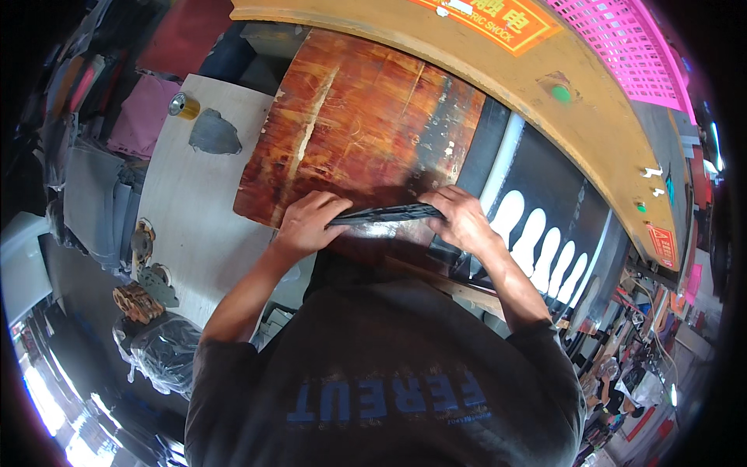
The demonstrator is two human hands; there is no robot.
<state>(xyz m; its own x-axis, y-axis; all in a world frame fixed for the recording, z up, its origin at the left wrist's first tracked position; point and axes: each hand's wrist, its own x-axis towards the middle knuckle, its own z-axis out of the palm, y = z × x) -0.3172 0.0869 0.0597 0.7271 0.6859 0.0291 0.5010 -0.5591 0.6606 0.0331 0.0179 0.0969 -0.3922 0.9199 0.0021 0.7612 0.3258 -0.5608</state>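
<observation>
A thin stack of black, flat pieces (387, 213) is stretched between my two hands, seen nearly edge-on. My left hand (307, 220) is closed round its left end, thumb and fingers pinching it. At the opposite end my right hand (464, 219) grips it in the same way. The stack is held over the near part of a worn red-brown board (358, 117), whose surface is scratched and scuffed. What the black pieces are cut for cannot be made out.
A yellow-brown machine beam (467, 66) with green buttons arches beyond the board; a pink basket (622, 47) sits on it. White sole-shaped pieces (537, 241) lie at right. On the pale table (194, 202) at left are a dark scrap (214, 132) and a tin (184, 106).
</observation>
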